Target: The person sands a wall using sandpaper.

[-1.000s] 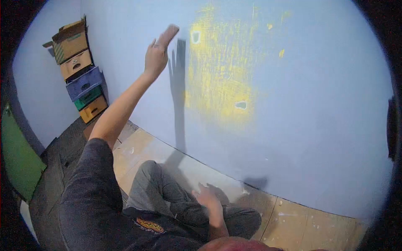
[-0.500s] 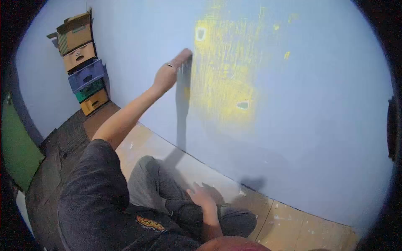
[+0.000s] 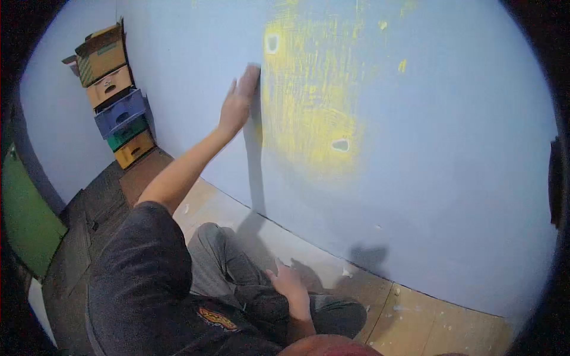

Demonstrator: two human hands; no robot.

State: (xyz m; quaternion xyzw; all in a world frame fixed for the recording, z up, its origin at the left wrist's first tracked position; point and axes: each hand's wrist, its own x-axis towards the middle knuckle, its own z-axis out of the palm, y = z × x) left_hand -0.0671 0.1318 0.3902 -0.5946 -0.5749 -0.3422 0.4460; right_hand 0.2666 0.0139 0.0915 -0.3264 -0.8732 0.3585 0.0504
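My left hand (image 3: pixel 239 98) is raised at the pale blue wall (image 3: pixel 433 178), its fingers pressed together and blurred. Anything under them is hidden or too small to make out. Just to its right, a rubbed yellow patch (image 3: pixel 303 89) covers part of the wall, with a pale-rimmed grey spot (image 3: pixel 272 43) near its top and another spot (image 3: pixel 341 145) lower down. Low in front of me, my right hand (image 3: pixel 288 280) rests at my crossed legs (image 3: pixel 217 261), fingers apart and holding nothing.
Stacked drawers (image 3: pixel 120 115) with an open cardboard box (image 3: pixel 102 56) on top stand in the left corner. A green panel (image 3: pixel 29 207) is at the far left. Pale flecks mark the tan floor (image 3: pixel 415 320) along the wall. A dark red rounded thing (image 3: pixel 332 346) shows at the bottom edge.
My left hand has shifted slightly at the wall, and its thumb now stands away from the fingers. The view has shifted a little. My right hand stays at my legs.
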